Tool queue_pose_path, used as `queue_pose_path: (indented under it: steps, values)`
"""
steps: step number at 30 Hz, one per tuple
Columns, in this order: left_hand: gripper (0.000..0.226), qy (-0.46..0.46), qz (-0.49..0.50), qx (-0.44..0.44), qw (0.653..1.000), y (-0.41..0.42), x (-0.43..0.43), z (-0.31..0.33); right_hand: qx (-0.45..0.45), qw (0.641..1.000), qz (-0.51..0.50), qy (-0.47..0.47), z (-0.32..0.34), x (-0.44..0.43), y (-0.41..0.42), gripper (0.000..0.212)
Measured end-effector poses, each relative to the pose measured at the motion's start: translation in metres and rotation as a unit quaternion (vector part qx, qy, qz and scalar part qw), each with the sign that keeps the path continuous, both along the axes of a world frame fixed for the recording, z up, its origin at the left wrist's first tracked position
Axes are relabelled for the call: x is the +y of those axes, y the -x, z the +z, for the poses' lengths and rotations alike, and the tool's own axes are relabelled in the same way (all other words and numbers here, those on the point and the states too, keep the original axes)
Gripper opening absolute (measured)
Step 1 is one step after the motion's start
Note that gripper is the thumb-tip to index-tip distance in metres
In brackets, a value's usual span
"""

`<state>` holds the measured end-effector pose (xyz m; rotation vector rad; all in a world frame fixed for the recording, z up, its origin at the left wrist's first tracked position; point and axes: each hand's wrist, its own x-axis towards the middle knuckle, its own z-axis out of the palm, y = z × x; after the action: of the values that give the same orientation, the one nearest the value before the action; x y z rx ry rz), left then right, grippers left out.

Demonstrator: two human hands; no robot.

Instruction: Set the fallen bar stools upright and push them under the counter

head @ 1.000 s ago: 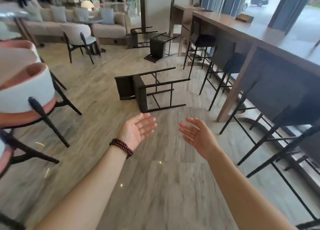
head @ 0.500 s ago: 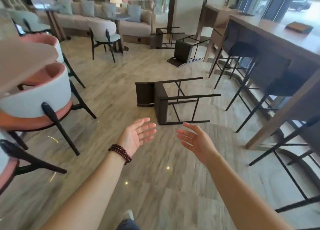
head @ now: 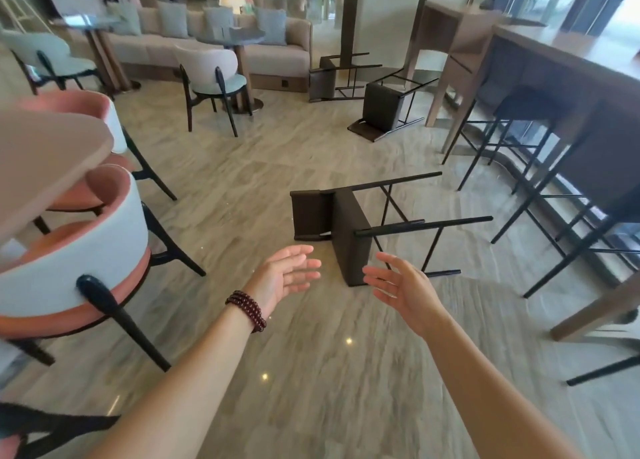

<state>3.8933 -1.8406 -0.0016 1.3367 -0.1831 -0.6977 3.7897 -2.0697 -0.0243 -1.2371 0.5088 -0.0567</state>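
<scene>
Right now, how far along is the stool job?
Looks done: upright stools stand under the counter. In hand: left hand and right hand reach open toward the nearest fallen stool, touching nothing. Left: that stool, plus the farther fallen stool and the farthest fallen stool.

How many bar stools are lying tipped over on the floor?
3. Nearest fallen stool: mid-floor, dead ahead. Second fallen stool: farther back, near the counter's end. Third fallen stool: behind it, beside the sofa. Others may be hidden.

Both hands, left [head: 289,273] and right [head: 398,284], reach open-palmed toward a fallen stool [head: 349,233] beside the counter [head: 568,55].
</scene>
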Motion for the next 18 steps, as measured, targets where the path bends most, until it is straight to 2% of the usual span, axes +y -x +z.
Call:
queue_pose_path:
  steps: [9, 18]
  values:
    - [0.024, -0.012, 0.009, 0.012, 1.0, -0.185, -0.043, -0.022, 0.012, 1.0, -0.005, 0.011, -0.02, -0.043, -0.186, 0.03]
    - [0.023, -0.028, 0.012, 0.02, 0.999, -0.356, -0.08, -0.016, 0.038, 0.999, 0.015, 0.034, -0.015, -0.071, -0.359, 0.025]
